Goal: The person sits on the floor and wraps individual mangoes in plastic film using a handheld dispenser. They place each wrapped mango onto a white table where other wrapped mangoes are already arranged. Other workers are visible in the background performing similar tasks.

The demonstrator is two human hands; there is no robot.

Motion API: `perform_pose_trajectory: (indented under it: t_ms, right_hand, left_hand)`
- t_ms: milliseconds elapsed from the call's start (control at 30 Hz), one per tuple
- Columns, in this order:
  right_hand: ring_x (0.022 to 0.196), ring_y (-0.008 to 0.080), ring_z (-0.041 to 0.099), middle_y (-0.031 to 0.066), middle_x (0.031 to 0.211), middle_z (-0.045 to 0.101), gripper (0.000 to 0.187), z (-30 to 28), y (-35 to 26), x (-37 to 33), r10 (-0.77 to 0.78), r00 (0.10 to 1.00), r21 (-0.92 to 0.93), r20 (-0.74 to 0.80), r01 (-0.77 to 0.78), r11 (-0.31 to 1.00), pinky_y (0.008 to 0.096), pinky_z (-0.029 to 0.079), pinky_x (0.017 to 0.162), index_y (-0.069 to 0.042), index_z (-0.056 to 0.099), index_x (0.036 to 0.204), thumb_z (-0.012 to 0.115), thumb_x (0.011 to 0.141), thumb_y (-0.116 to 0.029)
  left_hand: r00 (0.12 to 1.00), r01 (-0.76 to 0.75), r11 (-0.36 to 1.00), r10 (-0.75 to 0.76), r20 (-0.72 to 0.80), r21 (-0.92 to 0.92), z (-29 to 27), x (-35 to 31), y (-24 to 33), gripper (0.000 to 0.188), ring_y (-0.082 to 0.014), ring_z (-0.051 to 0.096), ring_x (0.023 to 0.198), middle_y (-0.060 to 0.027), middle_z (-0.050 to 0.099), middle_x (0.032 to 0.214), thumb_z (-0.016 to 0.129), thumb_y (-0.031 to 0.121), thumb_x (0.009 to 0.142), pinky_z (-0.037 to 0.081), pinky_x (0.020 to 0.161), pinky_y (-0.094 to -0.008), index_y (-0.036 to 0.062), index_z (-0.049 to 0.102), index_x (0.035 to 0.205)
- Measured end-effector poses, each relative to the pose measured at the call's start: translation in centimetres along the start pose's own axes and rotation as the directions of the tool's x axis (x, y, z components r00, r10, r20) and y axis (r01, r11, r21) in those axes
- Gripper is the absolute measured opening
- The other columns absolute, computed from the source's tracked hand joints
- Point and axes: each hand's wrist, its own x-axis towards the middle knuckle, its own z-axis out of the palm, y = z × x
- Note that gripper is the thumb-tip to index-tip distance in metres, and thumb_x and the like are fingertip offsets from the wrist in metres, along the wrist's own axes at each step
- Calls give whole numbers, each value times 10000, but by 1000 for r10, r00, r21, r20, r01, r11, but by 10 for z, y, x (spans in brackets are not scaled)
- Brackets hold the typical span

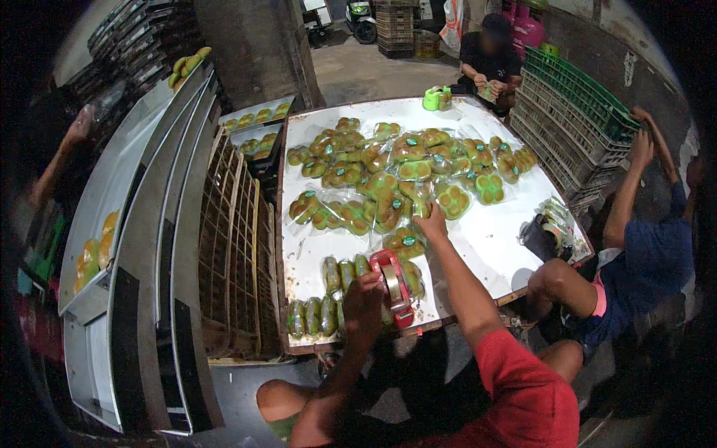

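Observation:
My left hand (364,300) is at the near edge of the white table, its fingers curled against the left side of a red tape dispenser (404,308) that holds a wide roll of tape. My right hand (431,223) stretches farther in and pinches the near end of a clear bag of buns (421,196). Many more bagged buns (343,174), green-brown and partly round-lobed, lie heaped across the middle. Left of the dispenser, wrapped long rolls (313,316) sit in two rows. One bag of buns (403,243) lies just below my right hand, partly hidden by the dispenser.
Metal trays (168,246) and a slatted crate (231,246) stand along the left. Stacked crates (567,127) line the right, with a person's hands (641,138) on them. Another person (489,63) sits at the far corner near a green tape dispenser (437,98).

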Motion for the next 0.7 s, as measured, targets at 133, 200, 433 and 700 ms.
perform_pose_trajectory:
  t_ms: [133,200,433,700]
  right_hand:
    - [1289,361,390,214,1389,386,969,5,-72,-137,-401,905,239,141,362,901,440,349,1054,-64,262,1450,796,696,-354]
    - [1324,390,364,203,1435,377,767,-16,-86,-199,-586,760,248,280,533,809,444,321,1076,-64,339,1421,722,793,-279]
    - [990,334,589,146,979,648,279,-108,-144,-224,-738,669,284,90,693,663,422,438,890,-31,649,1004,695,778,-190]
    - [775,312,624,155,834,642,184,-101,-125,-254,-675,624,147,394,682,716,406,480,707,-32,645,921,592,892,-206]
  left_hand:
    - [977,167,986,-162,-139,25,-11,5,31,404,-243,587,979,-129,603,1080,584,280,889,469,863,-351,6,529,1181]
    - [939,326,939,-335,-81,-105,-5,12,53,406,-209,597,941,-103,619,1040,623,278,869,486,822,-336,5,558,1164]
    - [787,438,887,-457,413,147,-13,-5,75,246,-126,612,713,-40,671,806,662,208,845,505,645,-289,9,650,989]
    - [795,490,864,-496,349,114,-8,-31,72,480,-133,611,769,-61,658,907,749,153,755,519,667,-311,15,561,1175]
